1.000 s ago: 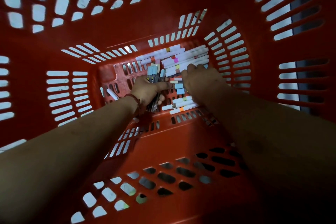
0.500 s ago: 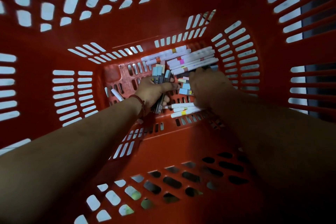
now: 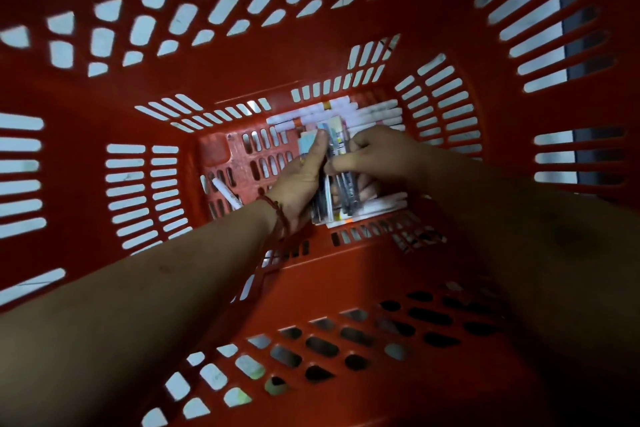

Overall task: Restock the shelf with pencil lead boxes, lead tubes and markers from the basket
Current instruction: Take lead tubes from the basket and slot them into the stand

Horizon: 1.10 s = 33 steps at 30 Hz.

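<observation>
Both arms reach deep into a red plastic basket [image 3: 311, 55]. My left hand [image 3: 301, 180], with a red cord on its wrist, grips a bundle of lead tubes [image 3: 325, 191] with pale blue and yellow ends. My right hand [image 3: 377, 156] is curled round the same bundle from the right, its thumb against the dark tubes. White markers [image 3: 374, 113] with coloured bands lie in a row along the far edge of the basket floor. More markers [image 3: 377, 208] lie just under the hands. A single white marker [image 3: 227, 196] lies at the floor's left side.
The basket's slotted walls rise steeply on all sides and enclose the hands. A bare patch of red floor [image 3: 252, 156] lies left of the hands. Pale floor shows through the slots; a dark vertical edge [image 3: 581, 62] stands outside at the right.
My right hand has moved left from the marker pile onto the tube bundle held in my left hand. The bundle now looks thicker and stands more upright.
</observation>
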Tool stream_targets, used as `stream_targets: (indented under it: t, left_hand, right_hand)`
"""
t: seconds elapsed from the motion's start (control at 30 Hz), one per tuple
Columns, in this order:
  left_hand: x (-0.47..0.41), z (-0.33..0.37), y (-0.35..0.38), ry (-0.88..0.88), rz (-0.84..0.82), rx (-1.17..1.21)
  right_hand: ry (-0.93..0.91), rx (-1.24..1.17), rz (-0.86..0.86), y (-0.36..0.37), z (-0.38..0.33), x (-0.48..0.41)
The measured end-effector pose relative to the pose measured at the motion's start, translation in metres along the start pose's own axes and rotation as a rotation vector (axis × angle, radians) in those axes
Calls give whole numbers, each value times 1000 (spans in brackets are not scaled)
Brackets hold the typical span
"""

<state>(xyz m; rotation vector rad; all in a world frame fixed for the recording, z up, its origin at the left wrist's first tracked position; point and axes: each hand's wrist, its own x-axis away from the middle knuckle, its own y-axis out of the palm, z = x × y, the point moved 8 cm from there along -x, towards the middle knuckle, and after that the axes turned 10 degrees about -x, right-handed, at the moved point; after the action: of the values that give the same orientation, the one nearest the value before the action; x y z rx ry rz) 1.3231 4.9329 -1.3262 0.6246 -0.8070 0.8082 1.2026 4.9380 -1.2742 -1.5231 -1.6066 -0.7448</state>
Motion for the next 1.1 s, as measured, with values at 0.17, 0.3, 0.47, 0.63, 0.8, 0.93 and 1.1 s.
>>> stream_targets:
  t: [0.17,0.3,0.47,0.63,0.8,0.93,1.1]
  left_hand:
    - [5,2,5,-21,-101,111]
    - [3,-3,-6,-94,-4,46]
    - [-2,-5,-26,-100,60,-36]
    - [0,-1,-47,-59,95,-95]
    - [4,-1,-57,-47,89,-178]
    - [3,-1,-57,-61,72,-178]
    - [3,1,-60,-47,93,-230]
  right_hand:
    - [-85,-62,-69,10,-9,-6]
    - [-26,-158,-124,13,-7,-4]
    - [19,-159,-19,-9,4,-3]
    - [16,537,165,-36,27,-12]
    - [-212,812,283,-30,13,-19]
    - [-313,892,295,-28,2,-15]
    - [-363,994,263,-16,-7,-15]
